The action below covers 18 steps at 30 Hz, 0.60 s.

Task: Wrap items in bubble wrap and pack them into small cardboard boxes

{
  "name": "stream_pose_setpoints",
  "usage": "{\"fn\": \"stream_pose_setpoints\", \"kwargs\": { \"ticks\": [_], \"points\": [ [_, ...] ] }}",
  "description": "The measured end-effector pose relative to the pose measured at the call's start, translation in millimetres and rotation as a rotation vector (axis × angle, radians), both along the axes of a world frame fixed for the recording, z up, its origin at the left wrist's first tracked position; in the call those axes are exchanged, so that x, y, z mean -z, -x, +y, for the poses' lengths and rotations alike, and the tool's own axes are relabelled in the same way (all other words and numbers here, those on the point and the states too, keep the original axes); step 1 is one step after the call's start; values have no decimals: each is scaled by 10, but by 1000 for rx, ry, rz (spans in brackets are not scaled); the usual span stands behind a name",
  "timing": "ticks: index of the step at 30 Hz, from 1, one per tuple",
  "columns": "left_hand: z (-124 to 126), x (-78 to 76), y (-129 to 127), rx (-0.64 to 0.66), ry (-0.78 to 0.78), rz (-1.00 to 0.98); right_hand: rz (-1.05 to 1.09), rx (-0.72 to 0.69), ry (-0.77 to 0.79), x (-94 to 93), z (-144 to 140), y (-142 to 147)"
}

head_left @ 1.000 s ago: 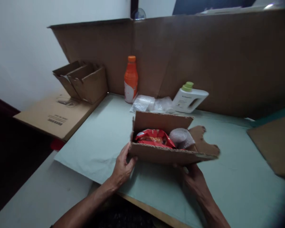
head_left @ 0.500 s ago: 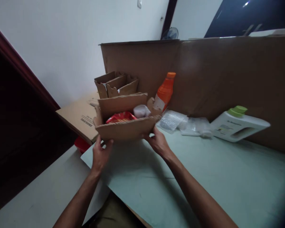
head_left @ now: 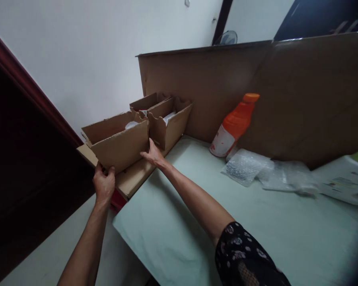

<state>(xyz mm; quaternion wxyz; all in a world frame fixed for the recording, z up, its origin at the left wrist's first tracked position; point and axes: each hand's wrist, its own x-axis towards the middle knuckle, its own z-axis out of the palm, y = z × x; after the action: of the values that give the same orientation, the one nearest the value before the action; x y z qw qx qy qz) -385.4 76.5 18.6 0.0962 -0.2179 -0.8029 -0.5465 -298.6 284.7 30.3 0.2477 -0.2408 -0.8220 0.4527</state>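
Between my two hands is an open-topped cardboard box (head_left: 121,149), slightly tilted, over the left end of the table. My left hand (head_left: 104,184) grips its lower left corner, thumb on the front wall. At its right end, my right hand (head_left: 153,154) holds the lower corner. A bit of whitish plastic (head_left: 131,124) shows inside; the rest of the contents is hidden behind the front wall. Right behind it stand two similar open cardboard boxes (head_left: 179,125). Below the held box lies a flat closed carton (head_left: 134,178).
An orange bottle (head_left: 237,123) leans against the tall cardboard panel (head_left: 209,75). Bubble wrap (head_left: 247,165) lies on the pale green tabletop (head_left: 191,206), beside a white jug (head_left: 343,178) with a green cap. Something red (head_left: 118,200) sticks out under the carton.
Both hands have carried the cardboard box leftward, from above the green tabletop to over the flat carton, beside the other boxes. The red packet inside is now out of sight. My view has shifted too.
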Motion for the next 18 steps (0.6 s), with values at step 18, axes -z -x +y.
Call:
{"fn": "stream_pose_setpoints", "kwargs": {
  "ticks": [18],
  "points": [
    [230, 259, 89, 88, -54, 60, -50, 6, -62, -53, 278, 276]
  ]
}}
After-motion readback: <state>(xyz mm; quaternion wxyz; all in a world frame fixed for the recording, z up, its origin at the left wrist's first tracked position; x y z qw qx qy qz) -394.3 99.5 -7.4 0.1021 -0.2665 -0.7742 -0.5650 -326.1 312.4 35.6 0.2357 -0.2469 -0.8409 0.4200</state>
